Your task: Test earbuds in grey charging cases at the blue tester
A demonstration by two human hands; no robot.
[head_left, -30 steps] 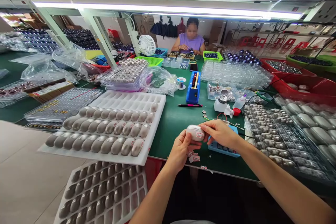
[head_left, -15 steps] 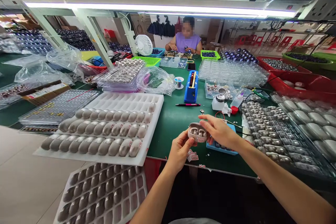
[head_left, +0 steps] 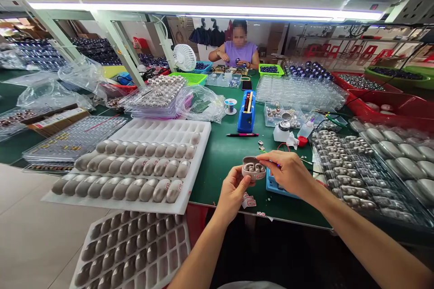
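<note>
My left hand (head_left: 233, 189) grips a small pale earbud case (head_left: 253, 168) from below, its lid open and two earbuds showing inside. My right hand (head_left: 288, 172) pinches the case's right side, over a blue tray (head_left: 273, 184) on the green table (head_left: 224, 158). Small red-and-white stickers (head_left: 248, 200) lie on the table just under my left hand. To the left, a white foam tray (head_left: 190, 189) holds rows of closed cases, several with stickers.
A second foam tray (head_left: 135, 248) of cases sits lower left. Clear blister trays (head_left: 352, 176) of parts fill the right. A blue tape dispenser (head_left: 247, 112), pen (head_left: 242, 135), bottles (head_left: 283, 131) and red bins (head_left: 389, 104) lie beyond. A person (head_left: 237, 47) works across the table.
The case was closed and held sticker-side up a second ago; now its lid is open and the earbuds show. Both hands stay in about the same spot.
</note>
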